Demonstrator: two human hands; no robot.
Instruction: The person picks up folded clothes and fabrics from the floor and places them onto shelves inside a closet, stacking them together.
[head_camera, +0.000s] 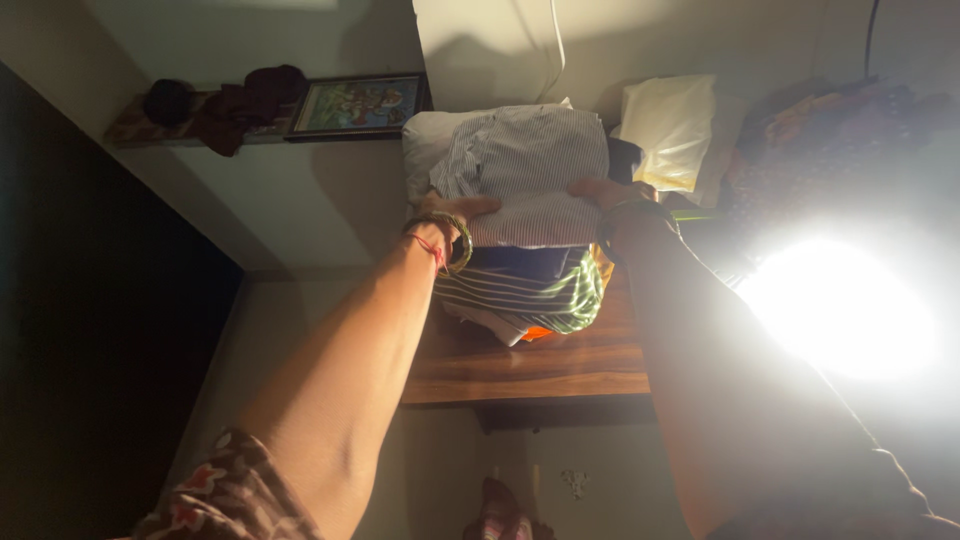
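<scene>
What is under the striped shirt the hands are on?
Under the striped shirt: a dark folded cloth, a green-striped one, then something orange, all stacked on the wooden shelf. The stack's middle is covered.

a folded shirt (530, 175) lies atop a clothes stack (525, 290) on a wooden shelf (520, 365), a pillow (670, 125) behind it.

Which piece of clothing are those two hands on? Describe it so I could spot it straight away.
Find the wooden shelf in the middle, with its stack of folded clothes. The top piece is the grey-and-white pinstriped garment, with the left hand and right hand on its lower edge. The green striped fabric beneath has wider, bolder stripes.
</scene>
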